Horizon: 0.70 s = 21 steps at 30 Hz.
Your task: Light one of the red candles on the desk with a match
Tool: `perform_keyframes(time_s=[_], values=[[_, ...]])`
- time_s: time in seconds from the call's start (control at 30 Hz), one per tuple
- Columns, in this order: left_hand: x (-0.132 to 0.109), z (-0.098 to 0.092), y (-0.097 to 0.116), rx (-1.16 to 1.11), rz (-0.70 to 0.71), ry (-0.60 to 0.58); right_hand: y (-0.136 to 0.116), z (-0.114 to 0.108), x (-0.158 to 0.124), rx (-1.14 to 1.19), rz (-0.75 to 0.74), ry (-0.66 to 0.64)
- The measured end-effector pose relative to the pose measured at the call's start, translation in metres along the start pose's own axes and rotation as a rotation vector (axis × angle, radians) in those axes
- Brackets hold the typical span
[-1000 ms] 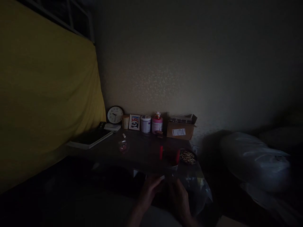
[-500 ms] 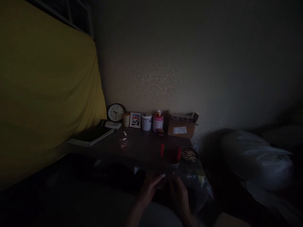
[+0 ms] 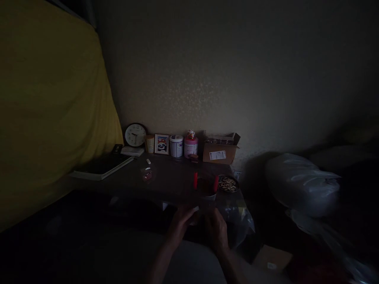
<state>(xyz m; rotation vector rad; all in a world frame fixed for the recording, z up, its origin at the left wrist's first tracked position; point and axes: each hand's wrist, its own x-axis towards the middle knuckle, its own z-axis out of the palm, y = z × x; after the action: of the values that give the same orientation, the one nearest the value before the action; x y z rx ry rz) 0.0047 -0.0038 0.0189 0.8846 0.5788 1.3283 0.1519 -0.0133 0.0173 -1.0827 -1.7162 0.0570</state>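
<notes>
Very dim. My left hand and right hand sit close together at 6 o'clock, just below the near edge of the worktop. Left hand fingers are curled around a small pale object at the fingertips; can't tell what it is. Right hand is loosely curled beside it; can't tell whether it grips anything. A crumpled clear plastic bag lies just right of the right hand, at about 4 o'clock.

Further out at 12 o'clock from the hands: a cup with red bits either side of it at the worktop's near edge, and a shallow dish of small pale sticks just beside it at 1 o'clock. A small packet lies at 11 o'clock, mid-worktop. A flat dark book sits at 10 o'clock.

Against the wall, left to right: clock, framed picture, white tub, pink tub, open cardboard box. A pale bag lies well off at 3 o'clock.
</notes>
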Motion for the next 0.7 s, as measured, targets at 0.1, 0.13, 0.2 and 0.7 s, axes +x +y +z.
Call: perform_keyframes(time_s=[0.1, 0.13, 0.2, 0.7], values=[[0.005, -0.001, -0.002, -0.004, -0.01, 0.055, -0.012, -0.012, 0.005, -0.027, -0.065, 0.063], [0.007, -0.001, -0.003, 0.002, -0.028, 0.094, -0.017, -0.017, 0.006, -0.034, -0.083, 0.095], [0.012, 0.0, -0.005, 0.018, -0.071, 0.171, -0.027, -0.023, 0.008, -0.041, -0.144, 0.141], [0.004, -0.004, 0.002, -0.124, -0.038, 0.087, 0.008, -0.016, 0.005, 0.041, 0.303, 0.099]])
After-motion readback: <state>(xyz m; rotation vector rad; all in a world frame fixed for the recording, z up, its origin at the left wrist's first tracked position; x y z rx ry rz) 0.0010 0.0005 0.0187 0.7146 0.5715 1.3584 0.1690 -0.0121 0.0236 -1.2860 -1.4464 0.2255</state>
